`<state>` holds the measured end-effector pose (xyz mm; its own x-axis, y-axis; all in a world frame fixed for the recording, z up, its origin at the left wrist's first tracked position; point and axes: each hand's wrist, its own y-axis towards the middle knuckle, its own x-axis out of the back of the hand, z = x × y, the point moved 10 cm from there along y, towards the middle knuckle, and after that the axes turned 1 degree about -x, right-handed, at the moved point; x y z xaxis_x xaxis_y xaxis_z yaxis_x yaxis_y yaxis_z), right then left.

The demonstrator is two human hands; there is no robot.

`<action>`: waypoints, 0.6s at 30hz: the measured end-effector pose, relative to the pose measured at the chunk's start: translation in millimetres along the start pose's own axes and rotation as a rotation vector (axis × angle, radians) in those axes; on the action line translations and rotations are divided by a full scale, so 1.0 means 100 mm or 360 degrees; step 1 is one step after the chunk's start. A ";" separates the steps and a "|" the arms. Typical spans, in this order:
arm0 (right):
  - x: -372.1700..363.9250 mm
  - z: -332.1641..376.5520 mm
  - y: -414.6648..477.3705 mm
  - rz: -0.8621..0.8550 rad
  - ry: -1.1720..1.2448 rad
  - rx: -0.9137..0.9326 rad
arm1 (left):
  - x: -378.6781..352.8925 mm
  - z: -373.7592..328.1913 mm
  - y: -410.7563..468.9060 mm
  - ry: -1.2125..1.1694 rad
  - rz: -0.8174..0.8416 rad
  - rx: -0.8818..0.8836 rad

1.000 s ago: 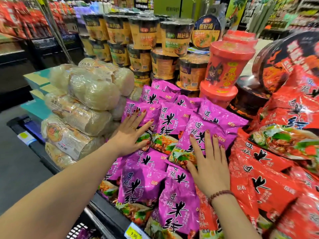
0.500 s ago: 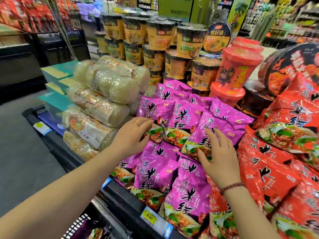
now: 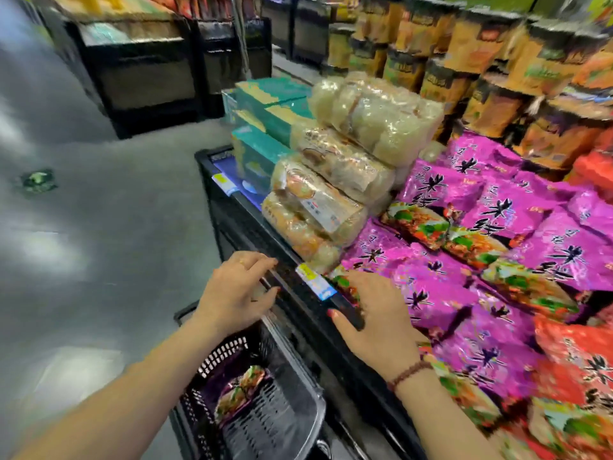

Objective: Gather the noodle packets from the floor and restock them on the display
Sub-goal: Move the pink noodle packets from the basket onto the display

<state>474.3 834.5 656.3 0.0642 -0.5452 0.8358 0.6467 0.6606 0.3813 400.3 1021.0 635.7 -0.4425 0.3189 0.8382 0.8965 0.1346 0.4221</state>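
Purple noodle packets (image 3: 497, 247) lie in overlapping rows on the display, whose black front edge (image 3: 298, 287) carries a price tag. My left hand (image 3: 237, 292) hovers in front of that edge with its fingers apart and nothing in it. My right hand (image 3: 374, 318) is spread, palm down, over the edge and the lowest purple packets, holding nothing. Below my hands a black shopping basket (image 3: 298, 386) stands on the floor with a noodle packet (image 3: 240, 395) inside. The picture is blurred by motion.
Clear bags of pale noodles (image 3: 358, 154) are stacked left of the purple packets, with teal boxes (image 3: 265, 114) behind. Red packets (image 3: 580, 366) lie to the right, tubs (image 3: 491, 61) behind. Grey floor (image 3: 99, 227) spreads left, with a dark shelf unit (image 3: 142, 71) across the aisle.
Both hands have come off the purple packets and dropped back to the display's front edge. The view has swung down and left, bringing the basket into sight.
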 end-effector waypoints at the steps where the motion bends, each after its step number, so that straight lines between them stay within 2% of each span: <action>1: -0.19 0.12 0.01 0.0068 0.0008 0.0024 | 0.05 0.17 -0.16 0.0002 0.0004 0.0071; 9: -1.69 0.59 0.09 0.0715 -0.0142 0.0165 | -0.14 1.38 -1.37 0.0066 0.0333 0.0780; 18: -3.33 0.37 0.06 0.1336 -0.0204 0.0313 | -0.83 2.04 -2.37 -0.0058 0.0282 0.1499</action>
<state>428.7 1038.8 394.7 0.3674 0.2163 0.9046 0.2802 0.9017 -0.3294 228.6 1154.4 395.8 -0.3121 0.4341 0.8451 0.6069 0.7754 -0.1742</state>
